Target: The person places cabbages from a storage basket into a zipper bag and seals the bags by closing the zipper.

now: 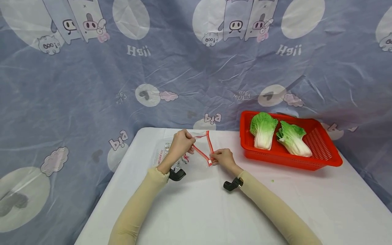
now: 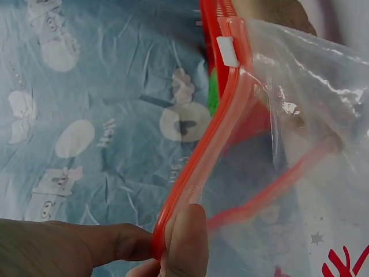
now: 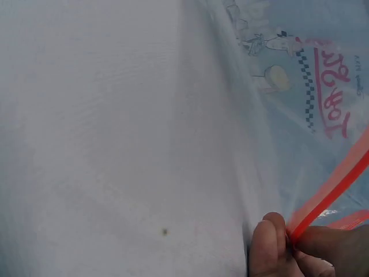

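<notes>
A clear plastic zipper bag (image 1: 196, 168) with a red zip edge and printed drawings is held between both hands, its mouth spread apart. My left hand (image 1: 182, 144) pinches the red edge on one side; the left wrist view shows thumb and fingertips (image 2: 187, 242) squeezing the strip, with a white slider (image 2: 228, 52) farther along it. On the other side my right hand (image 1: 224, 159) pinches the red strip (image 3: 328, 196) between thumb and fingers near a corner of the mouth. Through the clear film nothing shows inside the bag.
At the right stands a red plastic basket (image 1: 275, 158) with two cabbages, one upright (image 1: 264, 131) and one slanted (image 1: 294, 139). A small green scrap (image 1: 272, 181) lies on the white table (image 1: 196, 211). Behind hangs a blue-grey printed curtain (image 1: 183, 68).
</notes>
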Action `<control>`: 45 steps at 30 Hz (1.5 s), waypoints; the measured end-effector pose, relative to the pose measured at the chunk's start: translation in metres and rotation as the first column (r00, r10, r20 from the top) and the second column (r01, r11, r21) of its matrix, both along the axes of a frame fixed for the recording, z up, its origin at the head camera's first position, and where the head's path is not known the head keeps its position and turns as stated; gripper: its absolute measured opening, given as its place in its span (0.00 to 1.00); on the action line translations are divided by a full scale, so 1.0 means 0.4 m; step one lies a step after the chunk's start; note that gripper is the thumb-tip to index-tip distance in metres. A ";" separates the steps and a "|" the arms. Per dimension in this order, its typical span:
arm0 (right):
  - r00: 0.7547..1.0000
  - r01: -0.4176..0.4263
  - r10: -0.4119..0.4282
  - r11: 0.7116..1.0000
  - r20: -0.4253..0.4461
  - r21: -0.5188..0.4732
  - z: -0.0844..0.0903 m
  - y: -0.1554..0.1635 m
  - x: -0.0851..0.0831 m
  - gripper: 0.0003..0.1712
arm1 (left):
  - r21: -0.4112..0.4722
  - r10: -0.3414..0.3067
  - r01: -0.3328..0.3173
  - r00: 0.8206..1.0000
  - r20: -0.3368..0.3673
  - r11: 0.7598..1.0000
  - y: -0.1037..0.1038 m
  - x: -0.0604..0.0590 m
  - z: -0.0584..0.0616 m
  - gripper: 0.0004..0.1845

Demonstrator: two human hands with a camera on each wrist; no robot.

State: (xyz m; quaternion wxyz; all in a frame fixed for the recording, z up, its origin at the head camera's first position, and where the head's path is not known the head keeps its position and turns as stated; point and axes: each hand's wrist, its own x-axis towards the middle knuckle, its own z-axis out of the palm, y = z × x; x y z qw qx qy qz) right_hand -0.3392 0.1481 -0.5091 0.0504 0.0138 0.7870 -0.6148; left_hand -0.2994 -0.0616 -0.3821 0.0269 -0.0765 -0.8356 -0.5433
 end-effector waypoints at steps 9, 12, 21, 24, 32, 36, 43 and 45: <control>0.991 -0.119 0.137 0.883 -0.006 0.455 0.152 0.031 0.057 0.18 | 0.005 -0.069 0.069 0.995 0.074 0.998 0.020 -0.001 -0.031 0.04; 0.986 -0.150 0.165 0.887 0.004 0.437 0.231 0.068 0.075 0.21 | 0.000 -0.072 0.073 0.994 0.081 0.997 0.020 -0.003 -0.036 0.04; 0.997 0.009 0.021 0.938 -0.081 0.347 0.374 0.271 0.028 0.32 | -0.030 -0.085 0.088 0.992 0.088 0.996 0.026 -0.008 -0.051 0.04; 0.986 0.129 -0.077 0.915 -0.147 0.383 0.373 0.343 -0.003 0.34 | -0.040 -0.082 0.086 0.992 0.091 0.996 0.028 -0.009 -0.055 0.04; 0.965 0.261 -0.233 0.809 -0.120 0.526 0.329 0.461 -0.064 0.29 | -0.042 -0.108 0.112 0.991 0.079 0.993 0.042 -0.006 -0.066 0.03; 0.971 0.202 -0.240 0.798 -0.008 0.567 0.309 0.484 -0.077 0.31 | -0.048 -0.125 0.128 0.989 0.076 0.991 0.051 -0.005 -0.080 0.04; 0.967 0.022 -0.161 0.821 0.195 0.571 0.300 0.513 -0.108 0.48 | -0.042 -0.133 0.137 0.988 0.075 0.990 0.056 -0.006 -0.091 0.04; 0.965 -0.001 -0.147 0.823 0.215 0.568 0.295 0.519 -0.119 0.44 | -0.038 -0.134 0.137 0.988 0.072 0.990 0.057 -0.006 -0.091 0.04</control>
